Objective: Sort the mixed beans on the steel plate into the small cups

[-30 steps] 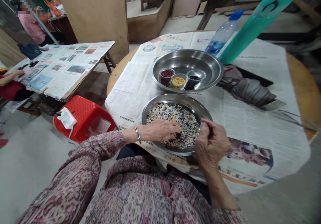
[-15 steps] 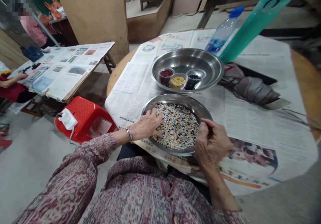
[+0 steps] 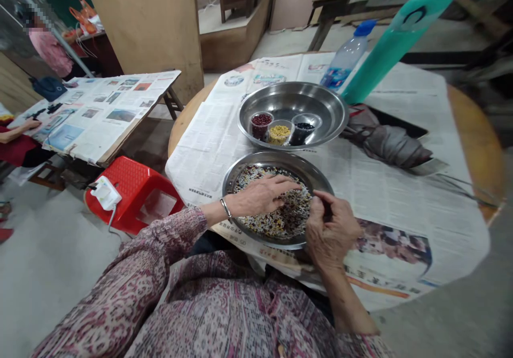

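Note:
A shallow steel basin (image 3: 312,170) sits at the near edge of the table, holding a mix of white grains and red, yellow and black beans (image 3: 266,225). My left hand (image 3: 262,195), a bracelet on its wrist, lies across the mix with its fingers stretched out, touching it. At the basin's right side, my right hand (image 3: 333,232) grips the rim between thumb and bent fingers. Just behind stands a second steel basin (image 3: 326,104) with three clear cups in it: red beans (image 3: 261,124), yellow beans (image 3: 279,133) and black beans (image 3: 302,131).
Newspaper (image 3: 200,139) covers the round table. Behind the basins are a bottle (image 3: 345,56), a tall teal plastic holder (image 3: 396,48) and a folded grey umbrella (image 3: 390,139). A red stool (image 3: 138,187) bearing a power strip (image 3: 106,193) stands left. Two people are farther left.
My left hand has swept right across the mix, from the basin's left side to its middle, pushing the grains into uneven heaps. My right hand stays on the rim. The view has shifted slightly.

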